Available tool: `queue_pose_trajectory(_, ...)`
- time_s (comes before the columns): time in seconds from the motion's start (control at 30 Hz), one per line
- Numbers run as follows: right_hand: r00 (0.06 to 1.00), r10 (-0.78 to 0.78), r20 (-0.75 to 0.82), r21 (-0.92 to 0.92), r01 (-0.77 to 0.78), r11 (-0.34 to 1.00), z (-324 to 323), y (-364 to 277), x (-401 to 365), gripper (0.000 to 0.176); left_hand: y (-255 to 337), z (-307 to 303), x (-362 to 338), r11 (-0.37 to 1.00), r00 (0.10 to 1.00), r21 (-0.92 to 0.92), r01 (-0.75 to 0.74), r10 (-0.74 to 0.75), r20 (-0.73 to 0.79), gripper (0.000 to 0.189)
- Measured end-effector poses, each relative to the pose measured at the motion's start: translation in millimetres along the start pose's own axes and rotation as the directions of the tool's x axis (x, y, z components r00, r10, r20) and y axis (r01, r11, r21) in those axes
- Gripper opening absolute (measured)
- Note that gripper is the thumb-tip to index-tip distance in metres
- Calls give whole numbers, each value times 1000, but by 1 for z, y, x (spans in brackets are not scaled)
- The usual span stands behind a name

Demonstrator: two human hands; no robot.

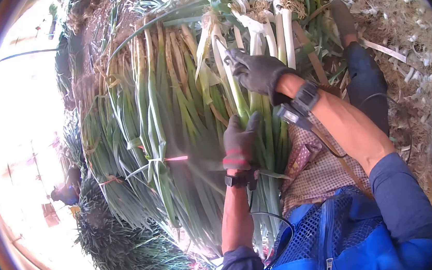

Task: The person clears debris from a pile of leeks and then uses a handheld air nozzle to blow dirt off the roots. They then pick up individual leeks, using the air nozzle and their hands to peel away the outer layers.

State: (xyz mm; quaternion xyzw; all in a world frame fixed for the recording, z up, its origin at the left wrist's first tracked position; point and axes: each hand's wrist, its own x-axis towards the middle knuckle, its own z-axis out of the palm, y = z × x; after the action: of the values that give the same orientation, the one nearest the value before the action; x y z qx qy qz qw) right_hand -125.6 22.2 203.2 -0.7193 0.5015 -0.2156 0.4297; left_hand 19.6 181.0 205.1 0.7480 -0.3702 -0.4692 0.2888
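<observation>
My left hand (240, 140), in a dark glove with a red cuff, is closed around the green part of a leek (238, 99). Above and to the right, my right hand (256, 71), in a dark grey glove, has its fingers bent together beside the white stem of that leek. Whatever lies between those fingers is too small to make out. Peeled white stems with roots (288, 37) lie just past my right hand. To the left spreads a wide row of unpeeled leeks (141, 90) with brownish outer leaves.
A pink tie (176, 158) crosses the leeks at the left. More dark green bundles (128, 247) stand at the lower left. Peelings and root scraps (420, 99) cover the ground on the right. A checked cloth (317, 161) covers my lap.
</observation>
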Motion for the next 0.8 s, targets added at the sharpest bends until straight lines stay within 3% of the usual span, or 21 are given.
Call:
queue_pose_trajectory(0.07, 997, 4, 76, 88, -11, 996, -9, -7, -32, 66, 0, 3, -5, 990, 999, 134, -33, 34, -10, 49)
queue_pose_trajectory(0.13, 981, 47, 186, -55, -38, 998, -15, -12, -57, 67, 0, 2, -6, 969, 999, 244, -32, 38, -21, 51)
queue_pose_trajectory(0.27, 999, 40, 23, 2, -40, 999, -17, -10, -69, 65, 0, 8, -18, 939, 999, 342, -40, 47, -13, 44)
queue_pose_trajectory(0.3, 991, 132, 35, -114, -127, 985, -23, -14, -65, 64, 4, 8, -22, 929, 999, 367, -34, 45, -21, 47)
queue_pose_trajectory(0.43, 990, 132, 44, -192, -122, 974, -29, -17, -59, 64, 13, 3, -33, 888, 998, 459, -28, 53, -43, 53)
queue_pose_trajectory(0.53, 989, 102, 109, -131, -87, 988, -31, -24, -73, 65, 13, 3, -36, 898, 999, 439, -14, 35, -40, 54)
queue_pose_trajectory(0.67, 992, 126, 5, -109, -125, 986, -33, -24, -68, 68, 5, 8, -36, 932, 999, 362, -27, 38, -23, 51)
queue_pose_trajectory(0.73, 996, -89, 4, 55, 89, 995, -14, -10, -70, 71, 7, 13, -44, 930, 999, 365, -41, 41, 7, 50)
queue_pose_trajectory(0.8, 994, -59, 91, 20, 58, 998, -15, -4, -70, 72, 20, 21, -52, 893, 993, 437, -112, 87, 78, 49)
